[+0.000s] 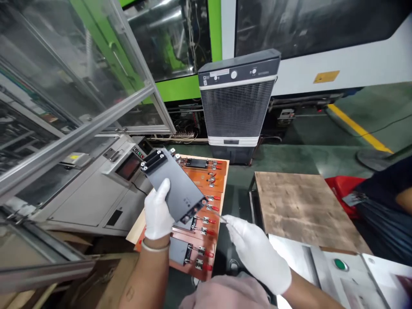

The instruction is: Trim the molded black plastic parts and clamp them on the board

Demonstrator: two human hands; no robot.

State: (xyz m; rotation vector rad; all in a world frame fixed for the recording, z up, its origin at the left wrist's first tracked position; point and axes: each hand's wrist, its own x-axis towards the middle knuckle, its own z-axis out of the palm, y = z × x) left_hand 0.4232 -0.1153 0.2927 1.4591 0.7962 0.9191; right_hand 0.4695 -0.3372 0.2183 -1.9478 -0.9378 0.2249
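Note:
My left hand (158, 213), in a white glove, grips a flat dark grey rectangular panel (175, 182) with black fittings at both ends. It is held tilted above an orange fixture board (222, 174). My right hand (254, 249), also gloved, is closed around a thin metal tool (219, 216). The tool points toward the panel's lower right corner; whether its tip touches there I cannot tell. On the board below, another grey panel (179, 250) lies beside red-handled toggle clamps (206, 252). A smaller dark piece (197, 163) sits between clamps at the far end.
An air cooler (236, 107) stands beyond the board. To the right is a wooden-topped table (302, 206), with a seated person's dark clothing (386, 201) near a red stool (343, 193). A framed machine enclosure (106, 111) borders the left. A green button (339, 264) shows lower right.

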